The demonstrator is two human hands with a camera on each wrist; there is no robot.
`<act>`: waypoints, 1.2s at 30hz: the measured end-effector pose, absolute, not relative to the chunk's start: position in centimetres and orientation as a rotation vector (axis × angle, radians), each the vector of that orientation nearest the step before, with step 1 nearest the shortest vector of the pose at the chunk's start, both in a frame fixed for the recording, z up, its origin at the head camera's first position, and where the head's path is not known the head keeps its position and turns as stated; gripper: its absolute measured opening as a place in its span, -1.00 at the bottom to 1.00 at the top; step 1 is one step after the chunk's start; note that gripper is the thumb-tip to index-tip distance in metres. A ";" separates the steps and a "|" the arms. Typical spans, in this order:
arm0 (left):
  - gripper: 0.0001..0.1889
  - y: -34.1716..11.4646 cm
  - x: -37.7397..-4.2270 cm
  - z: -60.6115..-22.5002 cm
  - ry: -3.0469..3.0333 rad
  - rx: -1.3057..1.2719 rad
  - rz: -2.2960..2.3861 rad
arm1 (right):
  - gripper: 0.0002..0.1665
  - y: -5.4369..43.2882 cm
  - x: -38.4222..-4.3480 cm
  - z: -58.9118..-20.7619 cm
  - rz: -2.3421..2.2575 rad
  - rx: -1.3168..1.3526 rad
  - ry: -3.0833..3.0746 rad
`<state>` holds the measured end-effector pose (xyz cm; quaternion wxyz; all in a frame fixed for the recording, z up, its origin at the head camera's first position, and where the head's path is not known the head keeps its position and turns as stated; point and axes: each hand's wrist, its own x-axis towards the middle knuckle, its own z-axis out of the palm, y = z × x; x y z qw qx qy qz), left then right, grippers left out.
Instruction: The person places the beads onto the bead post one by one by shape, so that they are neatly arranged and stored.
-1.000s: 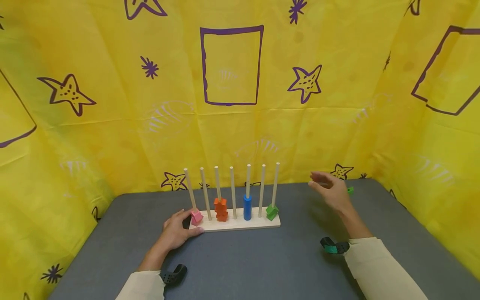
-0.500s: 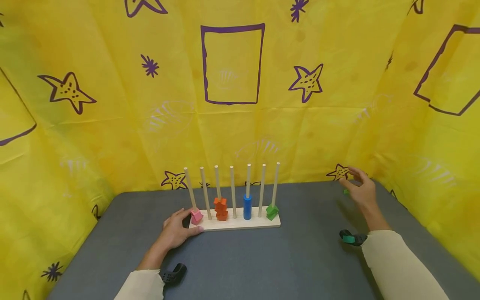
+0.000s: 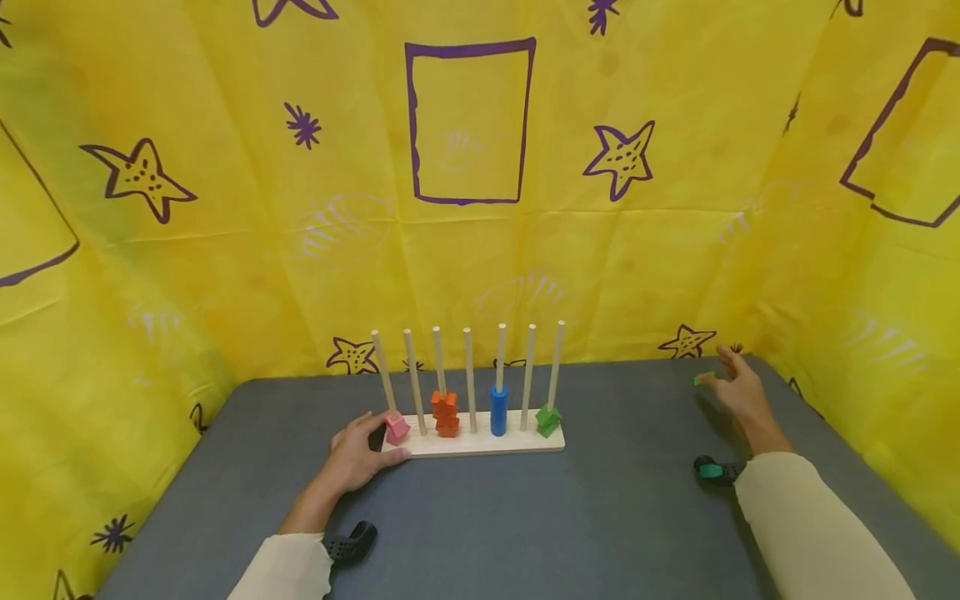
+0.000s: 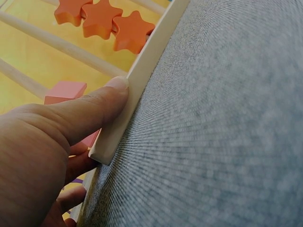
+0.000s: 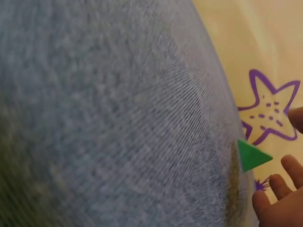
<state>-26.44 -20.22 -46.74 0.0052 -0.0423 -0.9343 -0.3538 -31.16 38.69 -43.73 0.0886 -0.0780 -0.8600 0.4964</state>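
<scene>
My left hand (image 3: 352, 457) grips the left end of a wooden peg stand (image 3: 474, 447), its thumb on the front edge and other fingers behind. Pink blocks (image 3: 397, 428) sit on the leftmost peg beside that hand. Orange star-shaped pieces (image 3: 446, 415), a blue cylinder stack (image 3: 498, 412) and green blocks (image 3: 549, 421) sit on other pegs. At the far right, my right hand (image 3: 747, 402) is beside a loose green triangular block (image 5: 253, 155). In the right wrist view its fingers are spread and apart from the block.
The stand rests on a grey cloth-covered table (image 3: 525, 525). Behind and to both sides hangs a yellow curtain (image 3: 465, 275) with purple drawings. Several tall pegs rise from the stand, some bare.
My right hand has moved right and lowered to the loose green block at the table's far right. The left hand stays on the stand.
</scene>
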 end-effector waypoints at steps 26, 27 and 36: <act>-0.13 -20.3 -26.2 -46.6 -2.917 -0.141 -1.112 | -0.29 38.8 -30.5 -44.8 1.160 -0.325 -2.792; -0.13 -20.4 -26.2 -46.6 -2.919 -0.136 -1.111 | -0.27 38.7 -30.5 -44.8 1.154 -0.308 -2.810; -0.14 -20.3 -26.3 -46.7 -2.926 -0.133 -1.086 | -0.43 38.2 -30.9 -45.0 1.047 -0.247 -2.844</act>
